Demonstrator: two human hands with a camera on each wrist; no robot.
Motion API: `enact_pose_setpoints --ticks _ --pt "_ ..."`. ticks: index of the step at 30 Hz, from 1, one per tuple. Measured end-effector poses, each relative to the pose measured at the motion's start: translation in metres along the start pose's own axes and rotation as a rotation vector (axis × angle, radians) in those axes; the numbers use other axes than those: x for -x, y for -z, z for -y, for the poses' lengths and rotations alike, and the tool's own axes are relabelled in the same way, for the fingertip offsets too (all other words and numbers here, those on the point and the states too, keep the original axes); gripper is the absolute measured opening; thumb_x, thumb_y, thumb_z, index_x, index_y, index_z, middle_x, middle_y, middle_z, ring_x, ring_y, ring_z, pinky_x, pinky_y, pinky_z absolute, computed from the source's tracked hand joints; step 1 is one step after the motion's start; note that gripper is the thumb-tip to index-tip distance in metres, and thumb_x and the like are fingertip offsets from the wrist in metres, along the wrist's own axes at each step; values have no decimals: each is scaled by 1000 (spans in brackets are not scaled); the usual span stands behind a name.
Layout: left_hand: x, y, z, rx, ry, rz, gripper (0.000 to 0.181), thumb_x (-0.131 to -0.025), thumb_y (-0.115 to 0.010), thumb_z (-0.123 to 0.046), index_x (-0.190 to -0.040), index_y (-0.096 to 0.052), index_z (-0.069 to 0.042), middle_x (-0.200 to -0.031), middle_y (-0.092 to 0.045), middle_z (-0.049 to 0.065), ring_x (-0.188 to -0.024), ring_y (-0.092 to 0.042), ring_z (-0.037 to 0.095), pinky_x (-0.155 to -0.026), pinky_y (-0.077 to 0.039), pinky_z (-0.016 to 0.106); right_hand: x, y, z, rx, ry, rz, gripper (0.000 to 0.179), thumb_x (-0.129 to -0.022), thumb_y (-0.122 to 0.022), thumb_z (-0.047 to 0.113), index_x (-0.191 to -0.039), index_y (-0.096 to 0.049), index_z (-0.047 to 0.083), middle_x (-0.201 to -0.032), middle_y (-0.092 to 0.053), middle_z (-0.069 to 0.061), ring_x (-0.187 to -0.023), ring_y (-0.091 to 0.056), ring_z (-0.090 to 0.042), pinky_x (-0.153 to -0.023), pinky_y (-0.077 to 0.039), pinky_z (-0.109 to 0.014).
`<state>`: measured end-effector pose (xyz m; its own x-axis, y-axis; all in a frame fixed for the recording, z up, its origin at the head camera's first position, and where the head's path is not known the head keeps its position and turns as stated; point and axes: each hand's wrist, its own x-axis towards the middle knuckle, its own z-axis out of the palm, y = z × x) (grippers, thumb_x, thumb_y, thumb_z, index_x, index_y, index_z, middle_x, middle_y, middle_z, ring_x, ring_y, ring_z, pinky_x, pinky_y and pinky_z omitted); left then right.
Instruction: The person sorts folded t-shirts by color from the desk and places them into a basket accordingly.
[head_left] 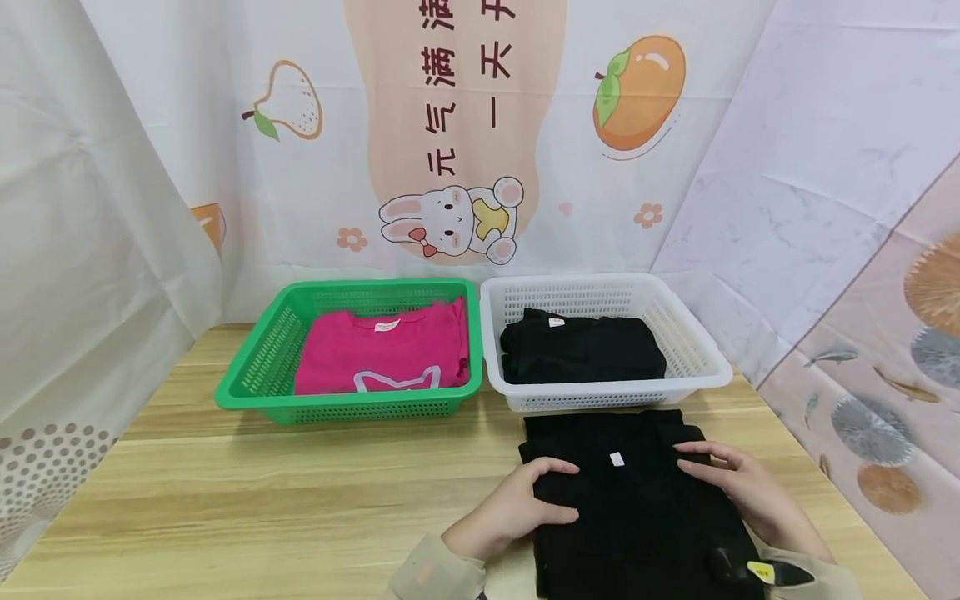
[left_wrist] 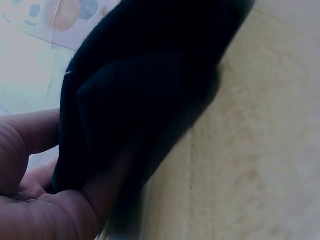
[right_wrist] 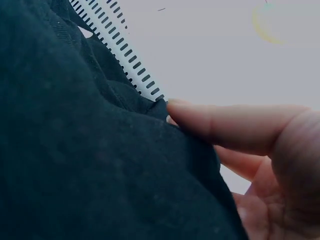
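A black shirt (head_left: 626,525) with a small white neck label lies on the table at the front right, its sides folded inward. My left hand (head_left: 517,504) holds its left side; in the left wrist view the dark cloth (left_wrist: 145,90) passes between thumb and fingers. On the opposite side my right hand (head_left: 750,492) pinches the upper right edge. The right wrist view shows that thumb over the fabric (right_wrist: 100,165), with the other fingers partly hidden behind it.
Behind the shirt stands a white basket (head_left: 622,386) with a folded black garment (head_left: 585,350) inside. Left of it, a green basket (head_left: 247,400) contains a folded pink shirt (head_left: 382,354). Both rest on the wooden table (head_left: 300,500), near the printed curtain (head_left: 300,208).
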<state>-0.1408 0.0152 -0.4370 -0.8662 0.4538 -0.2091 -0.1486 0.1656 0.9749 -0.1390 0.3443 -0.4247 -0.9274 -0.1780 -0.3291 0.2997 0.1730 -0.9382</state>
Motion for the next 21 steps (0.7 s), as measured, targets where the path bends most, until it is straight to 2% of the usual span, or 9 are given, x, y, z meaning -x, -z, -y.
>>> enact_pose_setpoints --ticks 4,7,10,12,13,15,17,19,21 --pt "1 -1 -2 3 -3 -10 50 -76 -80 1 -120 -67 -18 -144 -48 7 -135 -37 30 -114 -26 62 0 0 0 27 13 -5 26 -99 -60 18 -112 -67 40 -107 -68 8 -92 -70 -15 -82 -59 -35" --pt "3 -2 -5 -24 -5 -23 52 -76 -81 -1 -123 -66 -17 -145 -48 9 -136 -38 31 -113 -27 63 1 -2 -1 106 19 -42 28 -97 -63 20 -120 -66 36 -122 -63 -4 -98 -67 -13 -84 -57 -31" --pt "6 -3 -10 -56 -9 -27 54 -76 -82 -3 -125 -65 -17 -147 -48 10 -138 -38 33 -112 -27 64 1 -3 0 209 21 -56 40 -96 -64 23 -136 -59 22 -146 -44 -20 -120 -54 -21 -88 -51 -27" --pt "7 -4 -13 -71 -17 -27 55 -76 -82 -3 -126 -64 -17 -147 -48 10 -138 -38 33 -112 -27 65 1 -4 1 248 15 -51 49 -96 -64 25 -141 -52 11 -156 -27 -24 -133 -40 -28 -91 -47 -27" --pt "8 -4 -15 -77 -21 -26 55 -76 -82 -3 -126 -64 -17 -146 -49 10 -138 -38 33 -112 -28 65 1 -4 2 266 16 -48 51 -96 -64 25 -142 -51 8 -158 -23 -24 -135 -34 -29 -92 -45 -27" --pt "10 -4 -18 -86 -30 -27 55 -77 -82 -3 -127 -64 -16 -146 -49 10 -138 -39 33 -112 -28 64 2 -4 3 280 23 -41 50 -97 -63 25 -141 -50 5 -158 -24 -25 -135 -34 -25 -95 -43 -31" --pt "12 -4 -21 -98 -36 -33 53 -77 -81 -4 -126 -64 -17 -145 -50 10 -137 -39 33 -111 -29 64 2 -3 2 295 37 -45 46 -97 -63 25 -137 -54 4 -154 -31 -22 -127 -38 -11 -97 -42 -35" --pt "13 -3 -24 -110 -38 -43 51 -78 -81 -5 -124 -65 -19 -144 -51 9 -136 -40 33 -111 -29 64 2 -2 1 303 54 -49 41 -97 -63 24 -133 -57 5 -146 -44 -9 -117 -39 4 -95 -43 -34" --pt "14 -2 -26 -122 -47 -54 48 -79 -81 -7 -123 -66 -20 -142 -52 9 -136 -41 33 -111 -29 64 3 -2 0 300 82 -57 36 -97 -62 21 -130 -60 5 -135 -52 7 -111 -38 12 -93 -44 -29"
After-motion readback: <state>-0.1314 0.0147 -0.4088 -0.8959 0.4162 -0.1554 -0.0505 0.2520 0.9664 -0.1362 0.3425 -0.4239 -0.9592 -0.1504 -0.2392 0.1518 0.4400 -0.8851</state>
